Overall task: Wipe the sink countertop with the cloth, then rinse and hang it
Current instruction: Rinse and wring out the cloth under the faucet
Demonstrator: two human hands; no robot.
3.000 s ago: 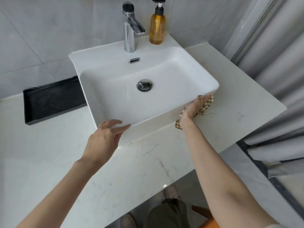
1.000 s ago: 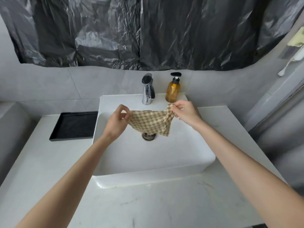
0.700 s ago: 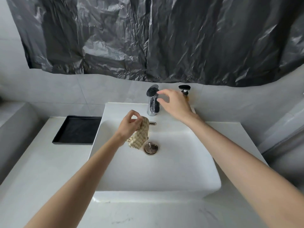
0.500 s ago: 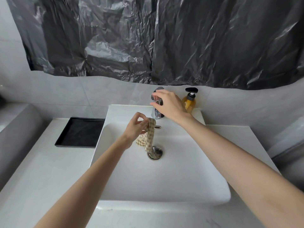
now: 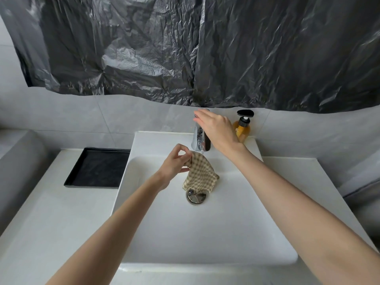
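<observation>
Right hand [image 5: 218, 130] now lies flat on the tap [image 5: 200, 141]. Left hand [image 5: 174, 163] pinches the cloth [image 5: 200, 175] below it. Rinsing comes next, though maybe no water yet.

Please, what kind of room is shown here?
Probably a bathroom. A white basin with a chrome tap sits on a pale counter, a pump soap bottle stands beside the tap, and the wall behind is tiled. The left hand holds a cloth over the basin.
</observation>
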